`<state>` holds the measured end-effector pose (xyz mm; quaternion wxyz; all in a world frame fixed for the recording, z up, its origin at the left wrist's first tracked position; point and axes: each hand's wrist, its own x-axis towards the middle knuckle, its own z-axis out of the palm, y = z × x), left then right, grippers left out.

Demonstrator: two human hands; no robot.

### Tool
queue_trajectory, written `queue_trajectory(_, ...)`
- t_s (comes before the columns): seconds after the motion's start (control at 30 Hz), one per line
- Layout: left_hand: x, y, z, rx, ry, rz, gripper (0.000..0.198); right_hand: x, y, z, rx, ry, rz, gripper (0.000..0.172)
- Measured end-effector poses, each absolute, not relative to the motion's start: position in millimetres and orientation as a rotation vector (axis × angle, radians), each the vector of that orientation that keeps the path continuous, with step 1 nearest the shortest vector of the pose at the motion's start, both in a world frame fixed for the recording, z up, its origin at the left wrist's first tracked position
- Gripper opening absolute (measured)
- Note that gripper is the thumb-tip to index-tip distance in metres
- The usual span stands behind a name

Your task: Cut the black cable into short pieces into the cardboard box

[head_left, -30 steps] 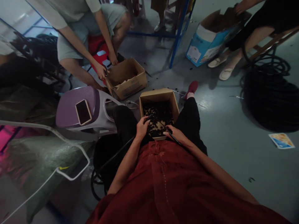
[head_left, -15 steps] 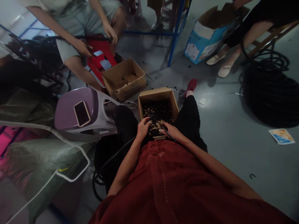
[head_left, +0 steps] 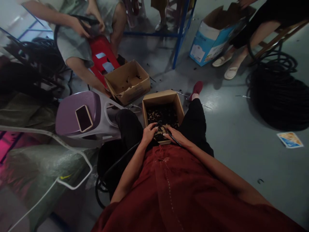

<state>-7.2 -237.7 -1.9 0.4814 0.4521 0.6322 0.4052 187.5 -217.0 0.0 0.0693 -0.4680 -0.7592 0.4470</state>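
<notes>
Print on the blue-and-white carton (head_left: 205, 48), upper right of the frame, is too small to read, as is the leaflet (head_left: 289, 139) on the floor at right. The open cardboard box (head_left: 161, 96), centre of frame between the seated person's legs, holds small dark pieces (head_left: 164, 114). Over its near edge, the left hand (head_left: 149, 132) curls its fingers around a black cable (head_left: 125, 155) trailing to lower left. The right hand (head_left: 174, 136) pinches a thin black strand (head_left: 177, 142).
</notes>
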Motion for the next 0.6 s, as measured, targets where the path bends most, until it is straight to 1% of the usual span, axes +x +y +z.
queue_trajectory(0.37,-8.8,-235.3,-10.1,1.12,1.508,0.896,0.032,189.4,-218.5,-6.7,-1.451,-2.286,1.329,0.041)
queue_trajectory(0.6,-10.1,-236.0,-15.7,1.204,1.526,0.799,0.03,188.9,-218.6,-9.2,-1.455,-2.345,1.313,0.026)
